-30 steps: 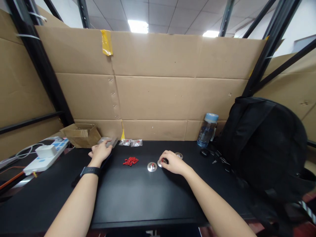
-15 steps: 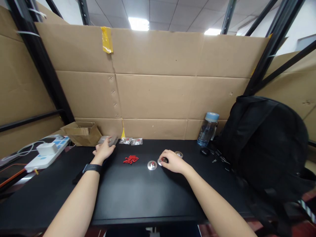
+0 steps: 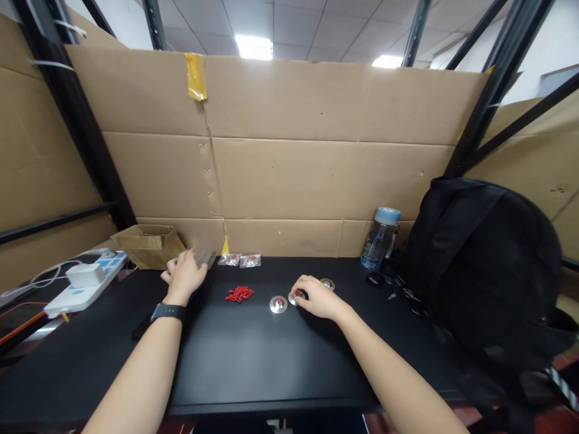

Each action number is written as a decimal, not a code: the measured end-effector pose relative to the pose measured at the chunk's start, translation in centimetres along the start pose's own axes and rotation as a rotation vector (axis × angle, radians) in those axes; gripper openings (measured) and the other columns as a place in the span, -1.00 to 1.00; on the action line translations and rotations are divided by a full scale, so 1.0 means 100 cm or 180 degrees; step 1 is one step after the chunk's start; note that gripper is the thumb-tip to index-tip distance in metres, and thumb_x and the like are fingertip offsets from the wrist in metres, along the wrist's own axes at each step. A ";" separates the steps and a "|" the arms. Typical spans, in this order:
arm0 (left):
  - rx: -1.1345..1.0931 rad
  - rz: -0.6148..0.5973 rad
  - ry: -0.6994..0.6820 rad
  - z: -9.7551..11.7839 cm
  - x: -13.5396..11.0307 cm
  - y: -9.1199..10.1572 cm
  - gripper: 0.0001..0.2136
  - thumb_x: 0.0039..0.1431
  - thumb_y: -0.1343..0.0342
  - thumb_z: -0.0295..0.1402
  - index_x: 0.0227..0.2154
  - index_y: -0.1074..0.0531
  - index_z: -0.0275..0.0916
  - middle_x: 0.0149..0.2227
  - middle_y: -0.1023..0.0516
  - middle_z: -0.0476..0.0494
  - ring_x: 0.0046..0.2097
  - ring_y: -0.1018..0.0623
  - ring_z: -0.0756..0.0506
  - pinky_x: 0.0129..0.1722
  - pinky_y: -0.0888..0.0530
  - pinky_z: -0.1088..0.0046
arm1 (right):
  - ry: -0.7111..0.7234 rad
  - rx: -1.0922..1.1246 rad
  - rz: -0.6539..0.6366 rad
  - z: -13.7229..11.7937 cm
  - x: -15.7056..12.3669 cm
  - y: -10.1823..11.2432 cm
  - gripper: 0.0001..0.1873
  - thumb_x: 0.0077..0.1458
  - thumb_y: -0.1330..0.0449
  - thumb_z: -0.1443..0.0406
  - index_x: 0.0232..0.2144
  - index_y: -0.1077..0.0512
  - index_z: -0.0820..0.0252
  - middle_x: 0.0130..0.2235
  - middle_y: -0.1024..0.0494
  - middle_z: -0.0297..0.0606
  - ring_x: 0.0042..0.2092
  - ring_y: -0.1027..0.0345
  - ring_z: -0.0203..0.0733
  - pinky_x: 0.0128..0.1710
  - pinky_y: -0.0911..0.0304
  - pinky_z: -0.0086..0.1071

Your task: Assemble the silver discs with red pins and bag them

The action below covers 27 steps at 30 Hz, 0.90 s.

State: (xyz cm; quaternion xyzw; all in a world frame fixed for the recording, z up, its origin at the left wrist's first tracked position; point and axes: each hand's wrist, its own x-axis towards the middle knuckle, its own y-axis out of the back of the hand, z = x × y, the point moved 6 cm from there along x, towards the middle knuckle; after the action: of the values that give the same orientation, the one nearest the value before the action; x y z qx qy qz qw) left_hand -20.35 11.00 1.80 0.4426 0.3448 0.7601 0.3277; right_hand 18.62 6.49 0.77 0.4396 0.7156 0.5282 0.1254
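Note:
My right hand point(image 3: 315, 295) is closed, its fingertips pinched at the centre of a round silvery metal disc point(image 3: 292, 299) lying on the black table. The fingers partly cover this disc. To its left lies a similar disc point(image 3: 278, 304) with a red piece at its middle, and another disc point(image 3: 327, 283) shows behind my right hand. My left hand point(image 3: 184, 277), with a dark watch on the wrist, reaches over the table's back left with fingers apart, beside a clear plastic packet point(image 3: 205, 259). A small heap of red plugs point(image 3: 239, 294) sits between my hands.
Two small clear packets point(image 3: 239, 260) lie by the cardboard wall point(image 3: 280, 181). An open cardboard box point(image 3: 154, 246) and a white power strip point(image 3: 85, 289) stand at left. On the right are a water bottle point(image 3: 380, 238), keys point(image 3: 392, 295) and a black backpack point(image 3: 484, 271).
My left hand has shifted slightly left, toward the cardboard box, showing more of the clear packet beside it. My right hand stays at the same disc.

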 end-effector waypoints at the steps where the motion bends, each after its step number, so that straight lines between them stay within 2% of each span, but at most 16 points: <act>1: 0.0055 0.0163 -0.0046 0.010 -0.006 0.010 -0.38 0.22 -0.01 -0.21 0.33 -0.13 -0.24 0.31 -0.25 -0.37 0.23 -0.25 -0.44 0.12 -0.26 -0.05 | 0.0007 -0.0012 0.0010 0.001 0.000 0.000 -0.84 0.15 -0.24 0.40 -0.22 -0.57 0.12 -0.15 -0.52 -0.21 -0.08 -0.39 -0.14 0.02 -0.23 -0.28; 3: 0.0069 0.0438 -0.0211 0.037 -0.022 0.028 -0.38 0.25 0.02 -0.24 0.35 -0.07 -0.25 0.34 -0.20 -0.38 0.23 -0.23 -0.43 0.12 -0.24 -0.05 | 0.0008 -0.0033 0.0029 0.002 0.000 0.000 -0.82 0.16 -0.21 0.43 -0.23 -0.57 0.12 -0.15 -0.52 -0.22 -0.07 -0.39 -0.15 0.02 -0.23 -0.30; 6: 0.0016 0.0455 -0.0823 0.093 -0.051 0.038 -0.41 0.28 0.03 -0.29 0.36 -0.08 -0.22 0.34 -0.21 -0.37 0.25 -0.22 -0.40 0.15 -0.20 -0.05 | -0.0010 -0.0071 0.0048 0.003 -0.001 0.000 -0.78 0.15 -0.18 0.48 -0.26 -0.57 0.12 -0.17 -0.53 -0.23 -0.09 -0.40 -0.16 0.00 -0.24 -0.33; 9: -0.0053 0.0120 -0.1852 0.149 -0.090 0.022 -0.45 0.30 0.04 -0.33 0.35 -0.14 -0.13 0.33 -0.27 -0.28 0.27 -0.22 -0.36 0.16 -0.21 0.00 | -0.0028 -0.0123 0.0041 0.002 -0.002 0.000 -0.77 0.13 -0.18 0.48 -0.27 -0.57 0.11 -0.19 -0.54 -0.24 -0.11 -0.42 -0.17 -0.03 -0.25 -0.36; 12: 0.0018 -0.0043 -0.2580 0.180 -0.127 -0.004 -0.45 0.32 0.11 -0.47 0.35 -0.15 -0.07 0.33 -0.30 -0.21 0.28 -0.23 -0.32 0.15 -0.20 0.00 | -0.0096 -0.0190 -0.0014 0.000 -0.003 0.000 -0.75 0.10 -0.19 0.48 -0.25 -0.58 0.10 -0.20 -0.55 -0.26 -0.13 -0.45 -0.18 -0.06 -0.27 -0.38; 15: 0.0105 -0.0224 -0.2957 0.189 -0.147 -0.027 -0.43 0.28 0.09 -0.53 0.33 -0.18 -0.04 0.33 -0.29 -0.19 0.29 -0.23 -0.32 0.11 -0.23 0.02 | -0.0155 -0.0285 -0.0046 -0.002 -0.004 0.000 -0.70 0.07 -0.18 0.50 -0.23 -0.58 0.08 -0.20 -0.57 -0.25 -0.15 -0.48 -0.17 -0.09 -0.28 -0.40; 18: 0.0076 -0.0329 -0.2992 0.186 -0.148 -0.033 -0.49 0.26 0.03 -0.53 0.23 -0.31 -0.01 0.32 -0.30 -0.14 0.28 -0.22 -0.34 0.10 -0.22 0.02 | -0.0153 -0.0326 -0.0025 -0.004 -0.004 0.002 -0.70 0.07 -0.17 0.49 -0.24 -0.59 0.07 -0.19 -0.60 -0.25 -0.13 -0.50 -0.16 -0.10 -0.29 -0.41; 20: -0.0057 -0.0394 -0.2957 0.185 -0.145 -0.027 -0.59 0.28 0.00 -0.50 0.12 -0.42 0.01 0.24 -0.39 -0.12 0.26 -0.22 -0.34 0.08 -0.21 0.02 | -0.0179 -0.0344 -0.0031 -0.003 -0.005 0.003 -0.72 0.06 -0.19 0.45 -0.26 -0.61 0.04 -0.19 -0.62 -0.26 -0.13 -0.51 -0.15 -0.11 -0.30 -0.41; 23: -0.0340 -0.0579 -0.3042 0.189 -0.144 -0.011 -0.75 0.37 0.04 -0.39 -0.04 -0.50 -0.01 0.00 -0.53 -0.13 0.15 -0.31 -0.27 0.03 -0.22 0.08 | -0.0265 -0.0384 -0.0093 -0.002 -0.005 0.003 -0.77 0.03 -0.26 0.39 -0.27 -0.64 0.00 -0.22 -0.65 -0.27 -0.17 -0.54 -0.13 -0.15 -0.31 -0.41; 27: -0.0443 -0.0799 -0.3224 0.195 -0.153 0.001 -0.79 0.37 0.00 -0.24 -0.30 -0.53 -0.09 -0.27 -0.54 -0.13 -0.02 -0.40 -0.22 -0.01 -0.20 0.09 | -0.0403 -0.0560 -0.0080 0.000 -0.005 0.003 -0.78 0.02 -0.27 0.37 -0.31 -0.65 -0.04 -0.26 -0.69 -0.29 -0.18 -0.57 -0.08 -0.23 -0.32 -0.39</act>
State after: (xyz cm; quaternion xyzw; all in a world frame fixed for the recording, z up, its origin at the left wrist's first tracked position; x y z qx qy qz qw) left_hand 3.19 3.25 2.28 0.6871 0.1423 0.4269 0.5705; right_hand 19.05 6.13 0.89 0.4504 0.6626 0.5585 0.2150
